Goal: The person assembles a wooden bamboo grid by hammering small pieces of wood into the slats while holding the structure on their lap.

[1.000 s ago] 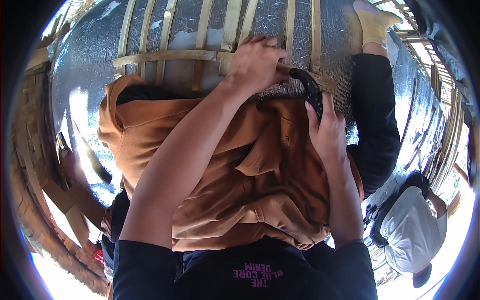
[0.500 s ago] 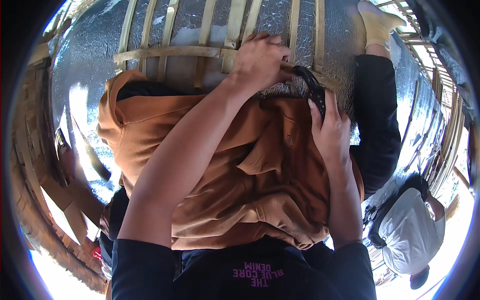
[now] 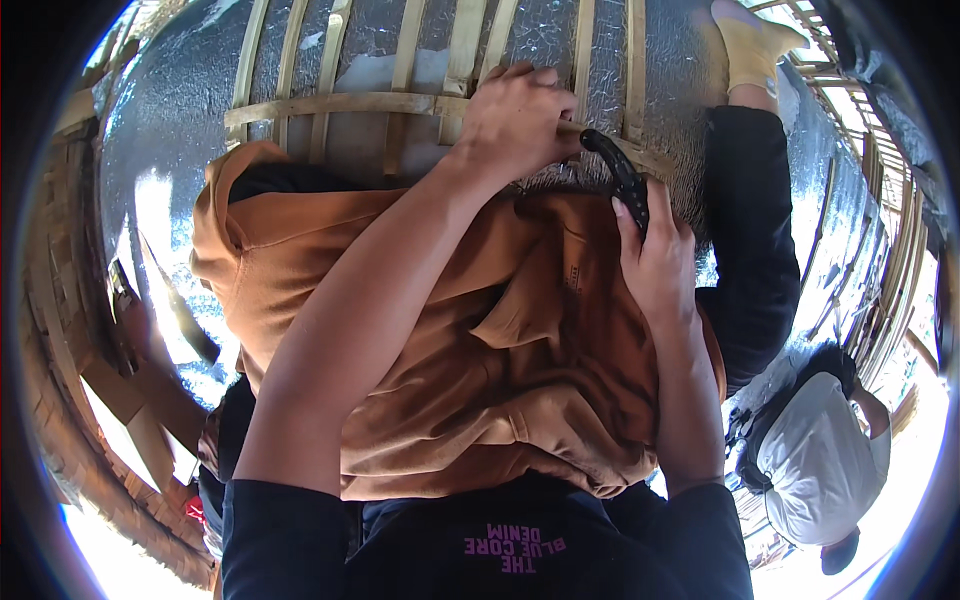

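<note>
A lattice of bamboo slats (image 3: 400, 70) lies at the far side, with a crosswise bamboo strip (image 3: 345, 104) running over the upright ones. My left hand (image 3: 515, 120) is closed around this crosswise strip, its fingers curled over the far side. Just right of it, my right hand (image 3: 657, 245) grips a black curved tool (image 3: 626, 180) with small light dots along its handle. The tool's tip touches or lies over the strip close to my left fingers; its working end is hard to make out. Brown cloth (image 3: 430, 260) covers my lap below both hands.
Silver foil sheeting (image 3: 680, 60) lies under the slats. My outstretched leg, with a tan sock (image 3: 755, 50), borders the lattice on the right. Another person in a white shirt (image 3: 815, 450) is at the lower right. Woven bamboo (image 3: 60, 380) lines the left.
The black tool's tip has shifted slightly left, nearer my left hand. Both hands keep their grips, and the lattice has moved only a little left in view.
</note>
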Motion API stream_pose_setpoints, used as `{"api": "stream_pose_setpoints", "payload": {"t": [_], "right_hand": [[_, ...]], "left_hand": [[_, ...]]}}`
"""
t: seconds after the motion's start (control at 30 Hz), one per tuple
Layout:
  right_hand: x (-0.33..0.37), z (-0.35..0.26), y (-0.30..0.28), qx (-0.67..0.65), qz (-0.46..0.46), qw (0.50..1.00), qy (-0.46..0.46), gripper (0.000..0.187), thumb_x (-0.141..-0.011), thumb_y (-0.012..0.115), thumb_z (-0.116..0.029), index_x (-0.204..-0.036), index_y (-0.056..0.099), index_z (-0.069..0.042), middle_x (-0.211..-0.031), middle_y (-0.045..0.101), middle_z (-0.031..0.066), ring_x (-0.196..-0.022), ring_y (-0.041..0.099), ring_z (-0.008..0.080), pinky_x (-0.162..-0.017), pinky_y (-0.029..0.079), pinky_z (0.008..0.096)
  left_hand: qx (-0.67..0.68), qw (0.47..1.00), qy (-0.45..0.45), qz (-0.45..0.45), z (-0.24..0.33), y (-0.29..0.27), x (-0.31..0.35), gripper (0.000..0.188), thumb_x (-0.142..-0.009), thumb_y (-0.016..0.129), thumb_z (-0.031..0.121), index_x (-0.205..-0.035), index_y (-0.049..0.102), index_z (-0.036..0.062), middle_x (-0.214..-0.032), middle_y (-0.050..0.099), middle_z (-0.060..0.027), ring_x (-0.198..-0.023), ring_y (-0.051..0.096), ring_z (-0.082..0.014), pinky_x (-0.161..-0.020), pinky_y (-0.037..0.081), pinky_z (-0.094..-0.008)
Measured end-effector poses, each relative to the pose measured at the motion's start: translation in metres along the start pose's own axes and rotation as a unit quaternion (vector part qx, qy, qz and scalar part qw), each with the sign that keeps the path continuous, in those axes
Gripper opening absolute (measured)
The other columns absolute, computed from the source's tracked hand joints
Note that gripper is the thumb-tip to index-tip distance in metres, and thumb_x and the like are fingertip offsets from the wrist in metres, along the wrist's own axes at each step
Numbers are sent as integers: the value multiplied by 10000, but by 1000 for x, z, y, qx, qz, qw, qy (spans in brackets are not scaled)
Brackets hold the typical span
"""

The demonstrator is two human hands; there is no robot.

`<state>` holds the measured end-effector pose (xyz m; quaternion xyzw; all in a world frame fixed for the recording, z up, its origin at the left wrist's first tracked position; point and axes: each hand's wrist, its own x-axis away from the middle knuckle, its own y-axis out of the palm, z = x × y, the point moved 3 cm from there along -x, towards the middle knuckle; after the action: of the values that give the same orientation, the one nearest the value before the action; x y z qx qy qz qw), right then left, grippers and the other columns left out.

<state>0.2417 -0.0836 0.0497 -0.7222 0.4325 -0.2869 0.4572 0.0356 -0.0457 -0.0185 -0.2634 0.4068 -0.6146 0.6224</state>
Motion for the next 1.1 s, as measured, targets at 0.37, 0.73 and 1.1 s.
{"api": "stream_pose_setpoints", "payload": {"t": [0.37,0.73,1.1], "right_hand": [[13,1,-6,-94,122,986,-66,313,-1012,658,-188,-1235,526,-12,-852,696,260,-785,702,475,-613,553,529],[3,9,11,-18,-50,998,28,353,-1013,665,-189,-1252,509,18,-892,690,253,-812,702,491,-615,557,504],[-12,12,-2,-132,31,990,42,239,-1026,641,-180,-1188,554,-28,-874,672,243,-844,682,484,-620,512,503]], "left_hand": [[5,1000,-9,7,4,1,-2,332,-705,888,386,-845,732,129,-895,644,-67,-975,662,-309,-853,551,-445],[-8,1000,2,-2,-3,-1,-1,384,-775,819,484,-845,744,114,-905,656,-67,-989,671,-309,-882,552,-437],[21,1000,3,4,-1,-2,-2,468,-749,853,542,-792,746,89,-867,642,-87,-947,673,-311,-851,560,-433]]}}
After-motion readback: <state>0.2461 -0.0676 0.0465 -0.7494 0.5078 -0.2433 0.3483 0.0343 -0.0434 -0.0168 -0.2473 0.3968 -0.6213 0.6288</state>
